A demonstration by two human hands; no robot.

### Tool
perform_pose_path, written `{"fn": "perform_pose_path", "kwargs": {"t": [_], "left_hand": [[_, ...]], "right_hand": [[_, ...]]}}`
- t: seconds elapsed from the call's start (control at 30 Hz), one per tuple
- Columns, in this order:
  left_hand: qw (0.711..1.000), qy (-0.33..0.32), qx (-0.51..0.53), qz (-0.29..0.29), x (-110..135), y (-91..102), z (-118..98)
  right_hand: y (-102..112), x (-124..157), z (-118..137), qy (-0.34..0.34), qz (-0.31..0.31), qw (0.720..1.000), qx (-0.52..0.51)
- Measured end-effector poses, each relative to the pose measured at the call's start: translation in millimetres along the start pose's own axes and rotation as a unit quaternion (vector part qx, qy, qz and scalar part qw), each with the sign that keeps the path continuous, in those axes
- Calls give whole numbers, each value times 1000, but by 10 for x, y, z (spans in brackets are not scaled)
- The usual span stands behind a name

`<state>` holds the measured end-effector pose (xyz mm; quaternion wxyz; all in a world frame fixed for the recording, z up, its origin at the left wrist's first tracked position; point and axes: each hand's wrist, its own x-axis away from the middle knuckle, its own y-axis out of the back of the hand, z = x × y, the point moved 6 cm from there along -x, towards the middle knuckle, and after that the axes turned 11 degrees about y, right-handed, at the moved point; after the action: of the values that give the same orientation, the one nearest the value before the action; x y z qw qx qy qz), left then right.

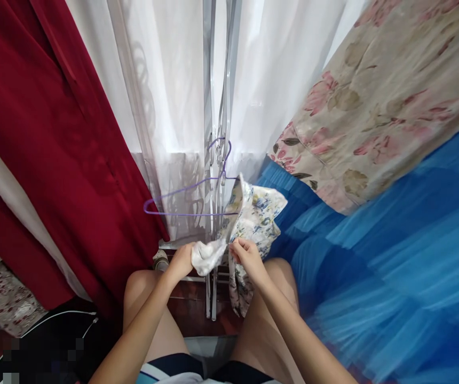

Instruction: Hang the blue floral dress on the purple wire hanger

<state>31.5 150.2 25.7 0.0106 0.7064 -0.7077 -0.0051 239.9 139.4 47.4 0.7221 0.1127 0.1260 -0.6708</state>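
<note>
A purple wire hanger (181, 188) hangs by its hook in front of the pale curtain. Over its right arm drapes a white floral shirt (259, 210) with blue and yellow flowers; the left arm of the hanger is bare. My left hand (182, 261) is closed on a bunched white part of the shirt, low and left of the hanger. My right hand (247, 255) pinches the shirt's edge just below the hanger's bottom bar. The lower part of the shirt dangles beneath my right hand.
Red cloth (73, 133) hangs at the left, a white curtain (173, 80) behind. Floral cloth (373, 117) and blue tulle (393, 256) hang at the right. A metal rack (212, 290) stands in the middle. White cables (59, 314) lie at the lower left.
</note>
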Motion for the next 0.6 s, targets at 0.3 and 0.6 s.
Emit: {"fn": "perform_pose_path", "kwargs": {"t": [0.3,0.6], "left_hand": [[995,-48,-34,76,281,-370,-515],[981,-158,-81,81,540,-670,-943]], "right_hand": [[137,140,-315,-36,36,997,54],[-260,324,313,-59,177,975,-122]]}}
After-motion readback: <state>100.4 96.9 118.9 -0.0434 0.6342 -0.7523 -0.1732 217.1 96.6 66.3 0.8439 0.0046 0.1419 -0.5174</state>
